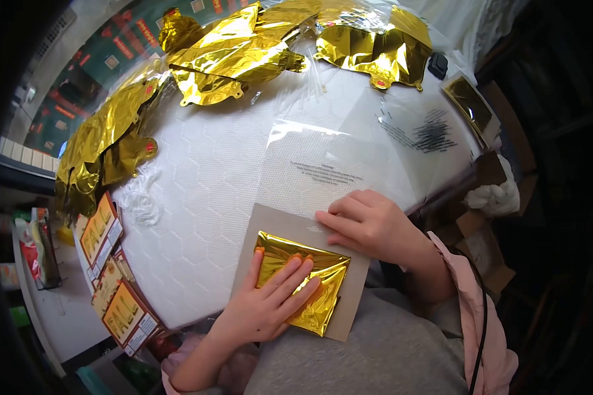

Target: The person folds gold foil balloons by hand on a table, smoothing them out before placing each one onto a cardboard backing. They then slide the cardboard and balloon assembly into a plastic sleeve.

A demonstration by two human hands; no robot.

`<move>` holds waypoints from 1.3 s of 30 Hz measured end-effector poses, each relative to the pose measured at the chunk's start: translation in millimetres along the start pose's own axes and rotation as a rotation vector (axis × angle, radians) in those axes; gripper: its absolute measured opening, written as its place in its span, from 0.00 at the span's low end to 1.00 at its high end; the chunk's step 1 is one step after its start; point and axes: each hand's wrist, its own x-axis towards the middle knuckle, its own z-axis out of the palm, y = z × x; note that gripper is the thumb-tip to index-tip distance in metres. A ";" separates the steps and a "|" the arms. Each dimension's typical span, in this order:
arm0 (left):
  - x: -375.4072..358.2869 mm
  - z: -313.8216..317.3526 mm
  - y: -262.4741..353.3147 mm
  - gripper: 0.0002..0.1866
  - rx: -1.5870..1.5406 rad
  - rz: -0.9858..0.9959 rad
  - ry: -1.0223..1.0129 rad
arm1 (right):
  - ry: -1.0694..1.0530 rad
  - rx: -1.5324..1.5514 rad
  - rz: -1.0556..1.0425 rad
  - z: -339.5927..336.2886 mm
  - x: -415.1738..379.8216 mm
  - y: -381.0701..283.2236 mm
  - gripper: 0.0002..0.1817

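Observation:
A folded gold foil balloon [333,270] lies flat on a grey cardboard sheet [350,316] at the front edge of the table. My left hand [267,303] rests on the foil with its fingers stretched out and spread. Beyond the cardboard lies a clear plastic bag [323,148] with printed warning text, its near end meeting the top of the sheet. My right hand [372,227] is at the upper right corner of the cardboard, its fingers curled in on the near end of the bag. The exact fingertip contact is partly hidden.
Gold foil balloons [237,52] lie along the far and left edges. Stacked clear bags [428,131] are at the right, near folded gold foil [471,105]. Printed "FALL" cards [125,316] and white string [141,201] lie at the left. Cardboard boxes [491,257] stand beside the table.

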 end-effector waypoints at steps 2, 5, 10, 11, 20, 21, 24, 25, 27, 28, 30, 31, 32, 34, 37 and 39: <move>0.0 3.3 0.0 0.33 0.014 -0.011 0.014 | 0.027 0.003 0.025 -0.5 -0.3 1.1 0.20; 1.2 1.5 0.7 0.32 0.010 -0.015 0.007 | 0.071 -0.001 0.066 4.1 -5.9 2.0 0.21; 4.7 1.2 2.6 0.32 -0.028 -0.037 0.022 | 0.075 -0.049 0.057 7.0 -13.5 1.4 0.20; 5.6 1.2 2.9 0.32 -0.025 -0.040 0.025 | 0.074 -0.034 0.041 6.5 -14.0 1.6 0.20; 9.6 7.3 2.0 0.35 0.007 -0.040 0.022 | 0.089 0.029 0.048 7.8 -17.7 2.4 0.19; 10.2 6.7 1.8 0.35 0.007 -0.041 0.024 | 0.092 -0.003 0.048 8.4 -17.8 1.5 0.20; 11.2 6.1 1.7 0.36 0.029 -0.034 0.023 | 0.099 -0.115 -0.002 9.9 -20.8 0.1 0.21; 11.1 7.6 1.7 0.37 0.027 -0.035 0.025 | 0.099 -0.116 -0.003 8.0 -20.0 -0.6 0.21; 11.9 7.4 1.9 0.37 0.026 -0.036 0.028 | 0.062 -0.121 -0.049 1.1 -16.7 -3.4 0.23; 13.2 5.6 2.3 0.37 0.023 -0.037 0.027 | 0.062 -0.122 -0.049 -1.3 -15.3 -3.2 0.23; 15.4 5.0 2.0 0.37 0.022 -0.038 0.025 | 0.017 -0.115 -0.126 -5.7 -12.6 -2.3 0.23; 16.2 6.1 1.4 0.37 0.018 -0.034 0.032 | 0.017 -0.115 -0.127 -7.6 -11.4 -3.3 0.23; 16.9 6.6 1.0 0.37 0.013 -0.031 0.038 | -0.002 -0.121 -0.144 -9.5 -10.1 -4.1 0.24; 18.8 6.1 0.5 0.37 0.020 -0.029 0.048 | -0.022 -0.125 -0.162 -7.6 -9.3 -4.1 0.24; 20.0 8.4 0.5 0.36 0.027 -0.026 0.058 | 0.051 -0.110 -0.103 4.3 -10.2 -6.1 0.26; 20.1 8.9 0.4 0.36 0.027 -0.029 0.061 | 0.044 -0.129 -0.070 6.9 -10.1 -8.2 0.26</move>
